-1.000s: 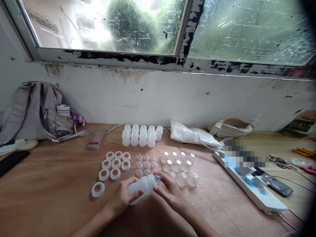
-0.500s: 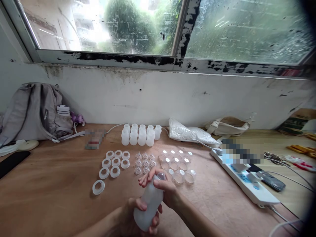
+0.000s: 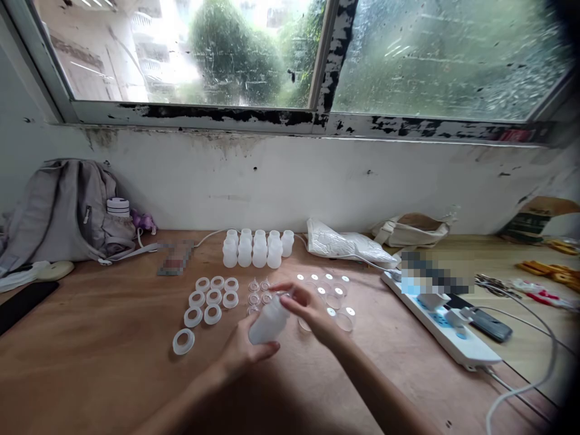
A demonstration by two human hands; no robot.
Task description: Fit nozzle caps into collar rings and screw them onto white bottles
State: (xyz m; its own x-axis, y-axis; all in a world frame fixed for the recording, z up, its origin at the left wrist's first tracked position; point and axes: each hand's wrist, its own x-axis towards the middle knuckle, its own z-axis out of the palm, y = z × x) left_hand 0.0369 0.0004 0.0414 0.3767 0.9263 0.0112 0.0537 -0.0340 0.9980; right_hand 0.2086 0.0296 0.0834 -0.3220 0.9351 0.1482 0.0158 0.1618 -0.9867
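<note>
Centrally, I see a milky bottle (image 3: 268,323) held between both hands over the wooden table (image 3: 113,368), tilted, its neck pointing up and to the right. The left hand (image 3: 242,345) is wrapped about the lower body, thumb on the near side; the right hand (image 3: 312,305) has its fingers closed about the mouth end. Those fingers hide most of the top, and I cannot tell whether anything is seated there. Beyond the hands lie three groups: rings (image 3: 207,297) on the left, clear teats (image 3: 254,298) in the middle, partly screened by the right hand, and clear covers (image 3: 335,301) on the right; standing bottles (image 3: 260,254) fill the back.

Handling, as I judge it: the bottle should be light, its wall smooth and perhaps a little yielding, so a hard squeeze might dent it or make it slip. Breakage seems unlikely. I would take hold at the narrowed waist, keeping the palm low for support, and touch the neck with fingertips only, since the rim offers the least surface.
</note>
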